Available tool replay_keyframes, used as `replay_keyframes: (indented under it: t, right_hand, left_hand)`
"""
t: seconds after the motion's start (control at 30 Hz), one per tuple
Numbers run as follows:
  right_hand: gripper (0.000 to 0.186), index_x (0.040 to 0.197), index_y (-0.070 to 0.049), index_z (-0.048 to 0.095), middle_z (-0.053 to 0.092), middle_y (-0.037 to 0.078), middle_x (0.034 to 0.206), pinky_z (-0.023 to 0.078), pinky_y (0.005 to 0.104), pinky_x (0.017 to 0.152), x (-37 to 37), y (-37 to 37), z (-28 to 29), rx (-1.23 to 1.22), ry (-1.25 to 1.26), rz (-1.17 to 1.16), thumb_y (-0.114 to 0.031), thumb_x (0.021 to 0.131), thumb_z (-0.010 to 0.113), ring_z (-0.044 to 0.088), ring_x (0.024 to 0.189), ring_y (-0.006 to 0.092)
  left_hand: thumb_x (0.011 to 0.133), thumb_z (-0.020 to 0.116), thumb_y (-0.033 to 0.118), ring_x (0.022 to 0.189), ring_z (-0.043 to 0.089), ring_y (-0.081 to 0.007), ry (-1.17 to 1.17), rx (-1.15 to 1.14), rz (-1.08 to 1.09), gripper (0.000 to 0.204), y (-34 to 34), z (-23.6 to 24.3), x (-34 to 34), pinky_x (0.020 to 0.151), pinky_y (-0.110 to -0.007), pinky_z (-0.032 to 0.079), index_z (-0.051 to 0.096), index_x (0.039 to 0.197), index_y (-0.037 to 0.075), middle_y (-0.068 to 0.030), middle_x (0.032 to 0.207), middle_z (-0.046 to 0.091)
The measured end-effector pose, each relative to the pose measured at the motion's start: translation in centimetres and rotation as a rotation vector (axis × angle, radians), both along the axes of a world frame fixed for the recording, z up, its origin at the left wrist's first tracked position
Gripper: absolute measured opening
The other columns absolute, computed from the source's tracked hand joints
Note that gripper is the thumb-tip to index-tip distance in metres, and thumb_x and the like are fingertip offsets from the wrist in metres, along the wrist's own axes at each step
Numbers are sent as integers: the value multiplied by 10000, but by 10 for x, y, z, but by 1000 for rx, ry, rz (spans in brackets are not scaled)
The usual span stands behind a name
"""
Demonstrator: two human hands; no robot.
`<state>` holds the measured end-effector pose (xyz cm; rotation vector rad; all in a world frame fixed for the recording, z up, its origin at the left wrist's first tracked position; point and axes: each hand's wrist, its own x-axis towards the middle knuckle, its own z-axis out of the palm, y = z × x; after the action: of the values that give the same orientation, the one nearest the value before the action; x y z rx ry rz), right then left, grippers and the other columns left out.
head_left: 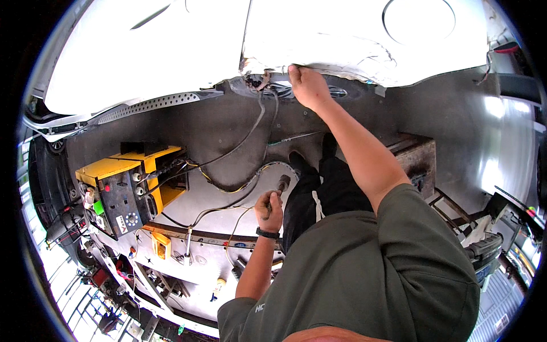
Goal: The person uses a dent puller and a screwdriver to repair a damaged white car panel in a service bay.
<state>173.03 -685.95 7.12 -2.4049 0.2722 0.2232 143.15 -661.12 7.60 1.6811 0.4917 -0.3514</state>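
My left hand [268,211] is closed around a hammer [284,182] with a dark, worn head, held low in front of my body. My right hand [309,88] reaches out to a white car body panel [319,34]; its thumb rests on the lower edge and the fingers curl under, partly hidden. Along that edge the panel is creased and its paint damaged. Just left of my right hand, a clamp-like metal piece [259,81] sits at the panel seam, with dark cables [257,119] hanging from it.
A yellow and black machine [122,188] with knobs and cable sockets stands to the left. Cables loop across the floor near my feet. Behind it are a white-topped bench [199,262] and a yellow meter [162,245]. A worn metal box [416,162] stands at right.
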Motion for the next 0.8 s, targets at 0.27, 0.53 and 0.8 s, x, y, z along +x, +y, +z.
replay_keyframes:
  t: [0.27,0.53,0.8]
  right_hand:
    - [521,841,-89,574,458,-4,645,416,342,562,-4,-17,-15,935,217,-94,-514,1103,423,424,561,138]
    - [547,945,-70,615,371,-54,642,348,330,569,-6,-25,-24,1328,269,-53,-593,1048,491,335,587,114]
    - [462,971,-113,621,329,-90,609,313,295,583,-7,-23,-35,1603,336,-51,-562,1044,541,299,599,93]
  left_hand:
    - [1042,592,174,671,571,-71,-4,34,-6,247,20,-11,5,621,-239,459,720,990,-30,0,732,630]
    - [1037,593,168,680,579,-73,-6,63,-34,240,26,-12,10,629,-243,461,724,985,-25,-6,741,641]
    - [1040,585,167,684,592,-84,-8,36,-29,252,18,-5,16,635,-244,470,723,986,-37,-20,749,654]
